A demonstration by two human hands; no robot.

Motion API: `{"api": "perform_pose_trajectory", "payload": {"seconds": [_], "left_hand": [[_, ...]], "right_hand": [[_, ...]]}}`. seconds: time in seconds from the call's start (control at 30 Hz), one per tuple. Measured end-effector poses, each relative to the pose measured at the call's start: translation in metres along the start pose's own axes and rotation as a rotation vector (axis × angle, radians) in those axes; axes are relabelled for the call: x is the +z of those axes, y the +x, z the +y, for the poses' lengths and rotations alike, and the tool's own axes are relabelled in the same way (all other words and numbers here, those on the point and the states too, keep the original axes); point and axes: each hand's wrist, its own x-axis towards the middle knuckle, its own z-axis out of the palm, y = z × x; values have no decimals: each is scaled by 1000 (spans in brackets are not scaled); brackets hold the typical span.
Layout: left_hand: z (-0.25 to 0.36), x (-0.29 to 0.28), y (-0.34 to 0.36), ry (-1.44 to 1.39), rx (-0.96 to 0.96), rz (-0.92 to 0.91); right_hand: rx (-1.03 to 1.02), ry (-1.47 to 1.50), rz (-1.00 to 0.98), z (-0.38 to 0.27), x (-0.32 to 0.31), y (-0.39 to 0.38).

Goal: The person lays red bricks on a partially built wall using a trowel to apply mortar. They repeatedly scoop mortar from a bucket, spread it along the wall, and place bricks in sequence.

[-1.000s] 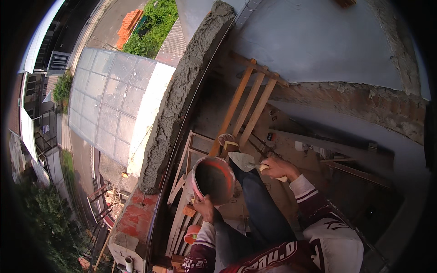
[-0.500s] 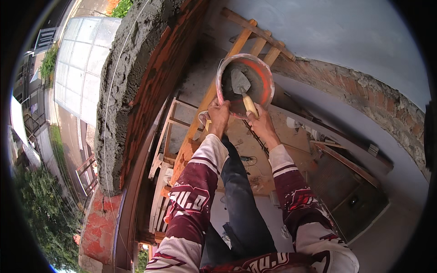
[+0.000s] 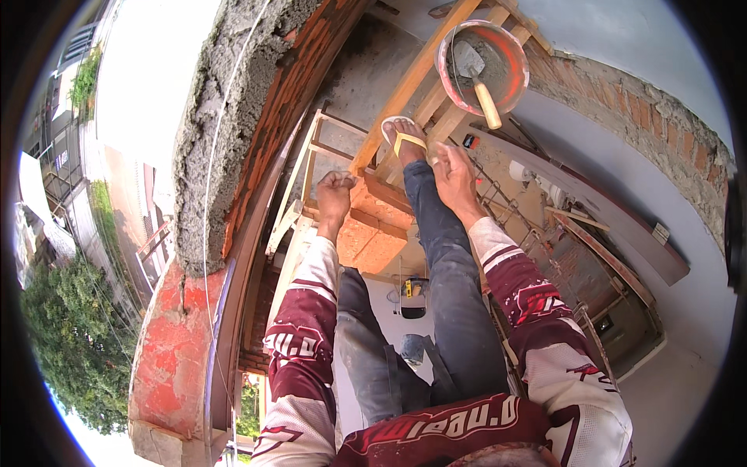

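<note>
A round bucket [image 3: 523, 78] with a red inner wall and grey mortar in it stands on the wooden planks ahead. Inside it rests a trowel [image 3: 487, 105], its wooden handle over the near rim and its blade on the mortar. My right hand [image 3: 457, 180] is below the bucket, apart from it, fingers loosely stretched and slightly blurred, holding nothing. Beside the orange hollow bricks [image 3: 377, 222], my left hand [image 3: 334, 201] is curled closed, with nothing visible in it. My sandalled foot [image 3: 405, 140] is on the planks between the hands and bucket.
On the left runs a brick wall topped with rough mortar [image 3: 226, 148], a string [image 3: 210, 175] stretched along it. Beyond it is a drop to the street and trees. Wooden planks [image 3: 428, 66] bridge a gap above a lower floor with tools. A brick ledge [image 3: 630, 109] lies right.
Both hands have let go: the left of the bucket rim, the right of the trowel handle. The bucket now stands farther ahead and right, and a foot has come onto the planks.
</note>
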Motion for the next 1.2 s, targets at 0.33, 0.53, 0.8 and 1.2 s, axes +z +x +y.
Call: {"api": "perform_pose_trajectory", "payload": {"seconds": [0.33,0.53,0.8,1.2], "left_hand": [[-212,-160,-192,151,-373,112],[-241,-170,-244,66,-354,189],[-184,-139,-256,-122,-360,187],[-174,-106,-260,-288,-456,203]], "right_hand": [[-1100,-883,-730,-10,193,-119],[-1158,-1023,-1070,-7,214,-94],[-1246,-967,-1156,-24,205,-76],[-1066,-965,-1141,-49,199,-96]]}}
